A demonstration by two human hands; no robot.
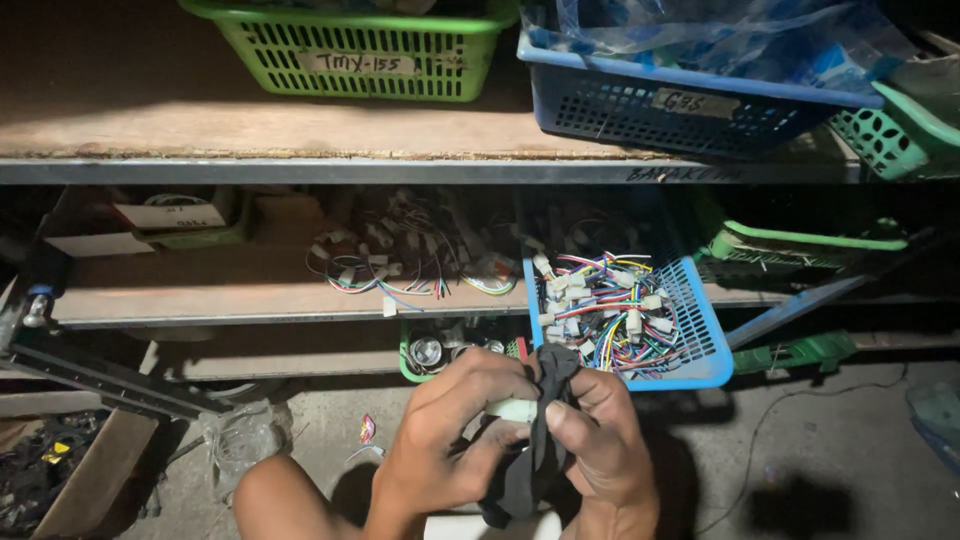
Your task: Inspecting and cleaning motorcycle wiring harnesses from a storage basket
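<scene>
My left hand (452, 430) and my right hand (600, 440) are pressed together low in the middle of the head view. Between them is a small pale connector-like part (512, 409), gripped by my left fingers. A black strip of cloth or tape (540, 440) is wrapped around it and hangs down; my right fingers pinch it. Just behind my hands a blue basket (700, 330) full of coloured wire harnesses with white plugs juts out from a shelf.
Wooden shelves run across the view. A green basket (365, 55) and a dark blue basket (680, 105) stand on the top shelf. Loose wire bundles (400, 265) lie on the middle shelf. A cardboard box (60, 470) sits on the floor at left.
</scene>
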